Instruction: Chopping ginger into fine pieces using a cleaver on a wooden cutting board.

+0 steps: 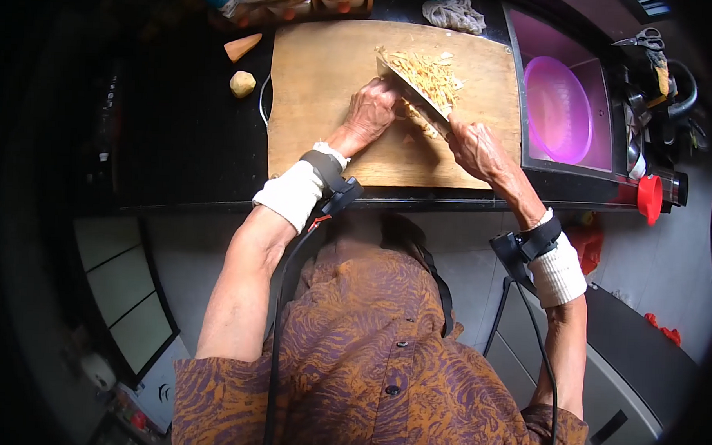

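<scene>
A large wooden cutting board point(314, 62) lies before me on the black counter. My right hand point(479, 147) is closed round the handle of a cleaver point(419, 96), whose blade slants across the board to the upper left. Beside the blade, my left hand point(372, 108) is pressed down with its fingers curled; its fingertips and anything under them are hidden. Thin pale-yellow strips, apparently ginger point(429, 75), are heaped on the blade's far side. On the near side, a knobbly yellow-brown piece point(419, 120) lies between my two hands.
Left of the board are an orange wedge, likely carrot point(243, 47), and a round pale-yellow vegetable piece point(242, 84). A crumpled grey cloth point(454, 15) lies behind it. To the right, a purple plastic basin point(559, 109) sits in the sink; scissors point(647, 39) and a red cup-like item point(649, 200) are beyond.
</scene>
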### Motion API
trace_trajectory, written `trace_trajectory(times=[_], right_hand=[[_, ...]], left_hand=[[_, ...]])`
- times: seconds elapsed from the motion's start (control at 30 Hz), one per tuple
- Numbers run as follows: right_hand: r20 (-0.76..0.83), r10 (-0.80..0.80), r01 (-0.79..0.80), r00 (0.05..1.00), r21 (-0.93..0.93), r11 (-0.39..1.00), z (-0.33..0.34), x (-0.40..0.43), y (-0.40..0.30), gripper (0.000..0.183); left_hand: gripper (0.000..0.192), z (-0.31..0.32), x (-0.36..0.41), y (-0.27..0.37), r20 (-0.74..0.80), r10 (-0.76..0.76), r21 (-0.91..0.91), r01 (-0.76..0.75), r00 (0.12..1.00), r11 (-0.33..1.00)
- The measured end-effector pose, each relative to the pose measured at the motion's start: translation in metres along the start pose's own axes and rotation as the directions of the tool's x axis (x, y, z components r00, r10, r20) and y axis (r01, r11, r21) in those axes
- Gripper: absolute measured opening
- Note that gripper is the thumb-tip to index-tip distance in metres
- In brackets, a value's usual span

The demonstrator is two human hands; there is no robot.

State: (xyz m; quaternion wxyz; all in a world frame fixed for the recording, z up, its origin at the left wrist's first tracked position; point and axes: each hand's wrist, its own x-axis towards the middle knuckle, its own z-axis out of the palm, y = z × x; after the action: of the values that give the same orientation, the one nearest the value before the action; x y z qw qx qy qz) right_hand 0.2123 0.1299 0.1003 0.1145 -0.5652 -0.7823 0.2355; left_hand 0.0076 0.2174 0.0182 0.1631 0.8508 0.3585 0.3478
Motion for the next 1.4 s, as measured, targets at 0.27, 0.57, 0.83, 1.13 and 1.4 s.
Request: trace_trajectory(times=[0.27, 0.57, 0.83, 1.13, 1.4], right_hand=[[-0.148, -0.034, 0.040, 0.988, 0.034, 0.999, 0.033, 0.046, 0.011, 0.010], [0.026, 0.139, -0.140, 0.990, 0.084, 0.986, -0.008, -0.016, 0.010, 0.011], [-0.098, 0.095, -0.086, 0.991, 0.088, 0.992, 0.014, 0.012, 0.010, 0.009], [-0.039, 0.064, -0.063, 0.997, 0.020, 0.998, -0.004, -0.006, -0.002, 0.012], [-0.103, 0.054, -0.055, 0.993, -0.005, 0.998, 0.019, 0.015, 0.008, 0.011]], left_hand=[[0.009, 0.005, 0.001, 0.000, 0.044, 0.051, 0.072, -0.054, 0.998, 0.996], [0.008, 0.011, 0.013, 0.008, 0.069, 0.015, 0.026, -0.017, 0.998, 1.000], [0.006, 0.010, 0.011, 0.009, 0.023, 0.074, 0.011, -0.074, 0.997, 0.997], [0.004, 0.007, 0.003, 0.002, 0.017, 0.033, 0.059, -0.034, 0.999, 0.998], [0.003, 0.008, 0.013, 0.009, 0.005, 0.051, 0.034, -0.051, 0.999, 0.998]])
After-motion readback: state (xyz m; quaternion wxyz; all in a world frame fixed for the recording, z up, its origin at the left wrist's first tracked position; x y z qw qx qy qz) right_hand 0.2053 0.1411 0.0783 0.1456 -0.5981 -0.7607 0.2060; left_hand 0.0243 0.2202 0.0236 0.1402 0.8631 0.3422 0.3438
